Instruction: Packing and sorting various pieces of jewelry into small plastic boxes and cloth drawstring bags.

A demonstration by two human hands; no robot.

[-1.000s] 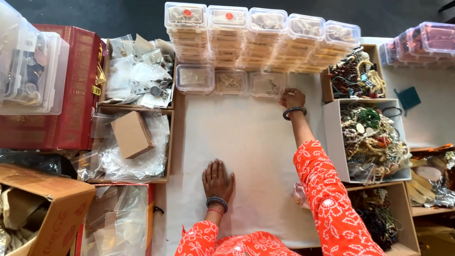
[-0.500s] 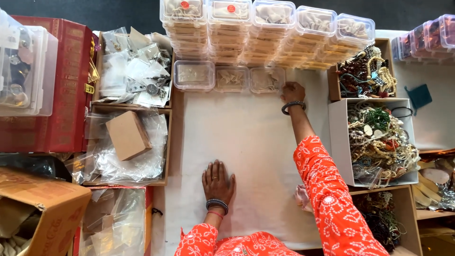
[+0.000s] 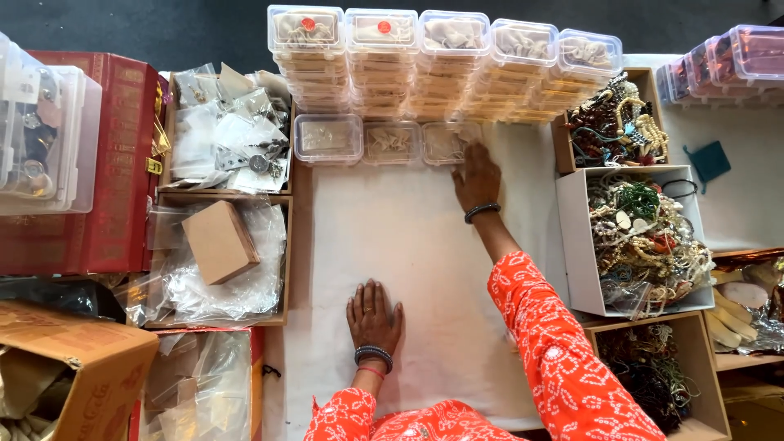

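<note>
My left hand [image 3: 374, 314] lies flat, palm down, on the white cloth [image 3: 408, 245], fingers slightly spread and holding nothing. My right hand [image 3: 476, 177] reaches far forward, its fingertips touching the rightmost of three low clear plastic boxes [image 3: 446, 142] lined up on the cloth. The other two clear boxes [image 3: 328, 137] sit to its left. Behind them stand several stacks of lidded clear boxes [image 3: 441, 65]. Both wrists wear bangles, and my sleeves are orange with white print.
Cardboard trays hold plastic bags [image 3: 229, 131] and a small brown box [image 3: 219, 241] at left. Red cases [image 3: 114, 163] and a clear bin [image 3: 41, 139] lie farther left. White boxes of tangled bead jewellery [image 3: 645, 237] stand at right, with pink-lidded boxes [image 3: 727, 65] beyond.
My right hand has slid a little left along the row, from beside the rightmost low box onto its edge. My left hand has stayed flat on the cloth.
</note>
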